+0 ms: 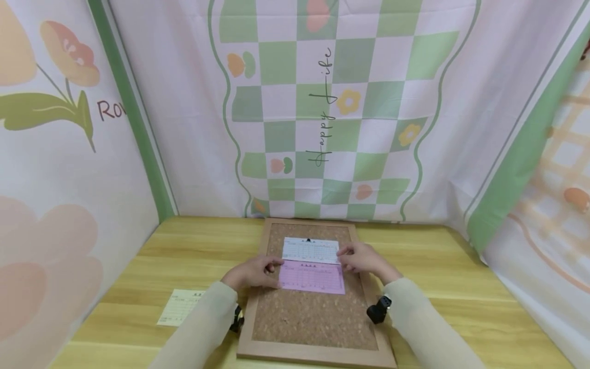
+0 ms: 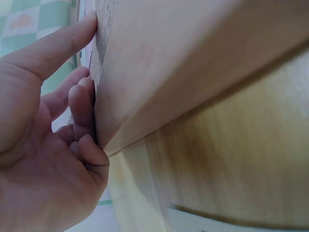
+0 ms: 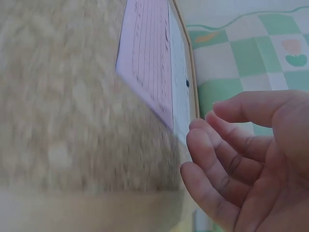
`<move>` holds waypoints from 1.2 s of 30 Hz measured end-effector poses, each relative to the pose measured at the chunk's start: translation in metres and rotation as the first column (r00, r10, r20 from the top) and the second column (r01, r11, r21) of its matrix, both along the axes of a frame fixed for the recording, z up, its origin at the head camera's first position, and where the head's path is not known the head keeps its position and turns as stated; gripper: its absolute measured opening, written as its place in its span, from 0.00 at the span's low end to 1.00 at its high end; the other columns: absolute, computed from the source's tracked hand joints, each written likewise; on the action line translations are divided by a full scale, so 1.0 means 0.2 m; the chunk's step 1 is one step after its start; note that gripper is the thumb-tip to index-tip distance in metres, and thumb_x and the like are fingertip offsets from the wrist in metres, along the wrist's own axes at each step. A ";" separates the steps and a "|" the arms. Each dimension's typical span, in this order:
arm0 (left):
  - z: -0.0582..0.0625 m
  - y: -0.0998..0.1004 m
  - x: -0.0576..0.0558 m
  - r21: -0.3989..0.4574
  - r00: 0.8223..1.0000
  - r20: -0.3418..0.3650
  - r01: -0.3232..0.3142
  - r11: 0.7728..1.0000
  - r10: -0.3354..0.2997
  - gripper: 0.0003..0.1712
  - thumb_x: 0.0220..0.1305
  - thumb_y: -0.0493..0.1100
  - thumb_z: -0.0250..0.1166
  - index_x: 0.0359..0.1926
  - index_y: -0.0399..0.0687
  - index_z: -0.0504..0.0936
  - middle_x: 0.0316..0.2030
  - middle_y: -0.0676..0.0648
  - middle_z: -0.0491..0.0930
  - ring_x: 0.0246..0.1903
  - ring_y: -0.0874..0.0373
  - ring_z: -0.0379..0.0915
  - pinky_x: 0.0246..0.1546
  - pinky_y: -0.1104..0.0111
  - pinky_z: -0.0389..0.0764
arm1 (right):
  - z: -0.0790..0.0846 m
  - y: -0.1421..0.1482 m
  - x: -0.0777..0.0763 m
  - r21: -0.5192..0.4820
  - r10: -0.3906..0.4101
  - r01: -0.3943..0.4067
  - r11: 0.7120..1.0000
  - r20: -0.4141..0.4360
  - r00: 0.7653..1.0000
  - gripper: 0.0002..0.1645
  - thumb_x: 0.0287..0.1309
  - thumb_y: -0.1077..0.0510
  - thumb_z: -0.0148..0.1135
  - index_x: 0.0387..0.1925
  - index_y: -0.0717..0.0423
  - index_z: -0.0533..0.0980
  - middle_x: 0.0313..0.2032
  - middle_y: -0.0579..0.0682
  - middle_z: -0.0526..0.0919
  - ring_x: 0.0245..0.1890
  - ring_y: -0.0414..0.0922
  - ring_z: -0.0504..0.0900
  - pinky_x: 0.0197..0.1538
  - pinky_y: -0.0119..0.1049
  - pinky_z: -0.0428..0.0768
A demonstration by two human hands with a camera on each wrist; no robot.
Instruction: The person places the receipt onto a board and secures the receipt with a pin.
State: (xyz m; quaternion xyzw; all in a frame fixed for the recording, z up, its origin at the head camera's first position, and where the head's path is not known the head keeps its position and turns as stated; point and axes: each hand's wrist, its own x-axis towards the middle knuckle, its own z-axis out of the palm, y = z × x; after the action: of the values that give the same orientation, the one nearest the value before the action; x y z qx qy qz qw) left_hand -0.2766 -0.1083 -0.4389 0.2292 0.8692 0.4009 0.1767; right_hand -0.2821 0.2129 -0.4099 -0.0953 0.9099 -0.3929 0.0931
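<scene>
A pink printed form lies on the corkboard, right below a white printed form. Near the top edge of the white form is a small black pin-like piece. My left hand rests at the pink form's left side, thumb and forefinger spread along that edge; its other fingers bend against the board's wooden frame in the left wrist view. My right hand hovers at the right edges of both forms, fingers loosely bent with nothing held between them in the right wrist view.
A pale yellow printed form lies on the wooden table left of the board, partly behind my left sleeve. Patterned curtains hang behind the table and along both sides.
</scene>
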 end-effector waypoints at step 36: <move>0.01 0.01 0.01 0.030 0.999 0.042 -0.026 0.999 0.025 0.35 0.60 0.35 0.73 0.67 0.38 0.72 0.41 0.45 0.68 0.43 0.53 0.61 0.41 0.61 0.65 | -0.17 0.33 0.08 0.015 0.127 -0.126 0.992 -0.165 0.978 0.31 0.66 0.64 0.62 0.65 0.77 0.66 0.66 0.75 0.63 0.68 0.72 0.58 0.66 0.65 0.58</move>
State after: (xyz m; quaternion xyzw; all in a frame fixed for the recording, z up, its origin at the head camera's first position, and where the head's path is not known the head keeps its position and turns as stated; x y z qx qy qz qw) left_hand -0.2744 -0.1064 -0.4371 0.2123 0.8619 0.4213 0.1861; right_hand -0.2659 0.2790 -0.4447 -0.1853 0.9074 -0.3749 0.0421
